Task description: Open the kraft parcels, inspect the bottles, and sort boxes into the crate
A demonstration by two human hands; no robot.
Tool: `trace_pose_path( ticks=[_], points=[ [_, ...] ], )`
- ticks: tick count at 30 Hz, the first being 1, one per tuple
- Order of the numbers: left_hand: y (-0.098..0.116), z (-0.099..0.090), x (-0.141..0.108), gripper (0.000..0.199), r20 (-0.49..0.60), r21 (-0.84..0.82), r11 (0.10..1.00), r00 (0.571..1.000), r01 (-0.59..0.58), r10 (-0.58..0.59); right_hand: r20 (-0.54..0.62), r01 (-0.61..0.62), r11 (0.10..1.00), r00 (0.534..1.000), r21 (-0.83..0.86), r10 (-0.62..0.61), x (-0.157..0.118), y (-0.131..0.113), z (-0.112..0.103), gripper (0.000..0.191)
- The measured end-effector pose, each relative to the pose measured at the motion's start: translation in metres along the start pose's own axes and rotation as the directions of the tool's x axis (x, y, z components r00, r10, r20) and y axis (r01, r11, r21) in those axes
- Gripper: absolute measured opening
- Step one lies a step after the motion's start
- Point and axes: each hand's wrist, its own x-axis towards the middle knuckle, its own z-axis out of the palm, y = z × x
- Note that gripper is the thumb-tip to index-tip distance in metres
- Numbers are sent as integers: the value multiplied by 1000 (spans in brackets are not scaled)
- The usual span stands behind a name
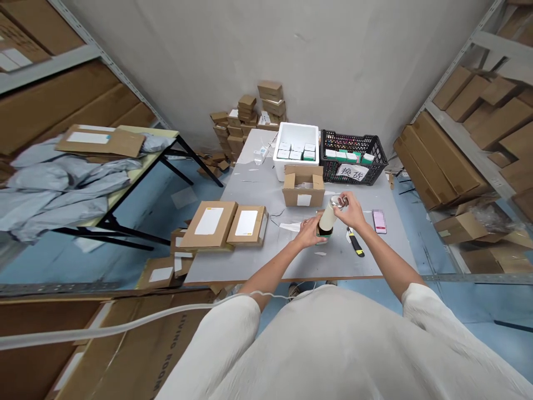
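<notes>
My right hand (350, 209) grips the silver top of a cream tumbler (327, 218), fingers closed round it. The tumbler is tilted, and its lower end is at the dark mouth of a small green box (323, 239). How deep it sits inside I cannot tell. My left hand (308, 231) is wrapped round the left side of that box and steadies it on the table. Just right of the box lies a black and yellow utility knife (355, 243). Beyond my hands stands an open cardboard box (303, 189) with something clear inside.
A white foam box (297, 131) and a black crate (378, 161), both holding small white-and-green boxes, stand at the back of the grey table (258, 266). Two labelled cartons (210, 226) lie at left. A phone (379, 221) rests at right. A pale cable (137, 322) crosses the lower left.
</notes>
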Motion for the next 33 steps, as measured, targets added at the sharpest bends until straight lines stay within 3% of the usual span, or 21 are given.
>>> trace_pose_path(
  ticks=[5,9,14,18,20,27,31,33],
  points=[
    [33,-19,8,77,-139,-22,1000,990,20,-23,-72,-62,991,995,120,70,19,2,-4,35],
    [54,-34,17,72,-189,-126,990,978,69,-92,-98,-164,939,974,301,202,24,7,7,53],
    [60,-39,24,68,-233,-380,922,957,74,-172,57,-274,779,954,564,294,24,20,23,91],
    [52,-35,29,64,-194,-589,808,967,21,-166,267,-358,729,932,584,244,15,31,32,78],
    [47,-32,30,65,-166,-619,785,976,9,-143,319,-384,718,919,581,233,11,35,35,75],
    [43,-30,29,70,-220,-440,894,954,88,-202,300,-441,681,898,585,323,5,36,42,83],
    [46,-28,29,88,-195,-548,833,956,78,-218,281,-451,695,892,559,353,0,31,37,71],
    [45,-27,27,86,-143,-628,774,967,75,-210,299,-469,695,883,545,362,-3,30,33,66]
  ],
)
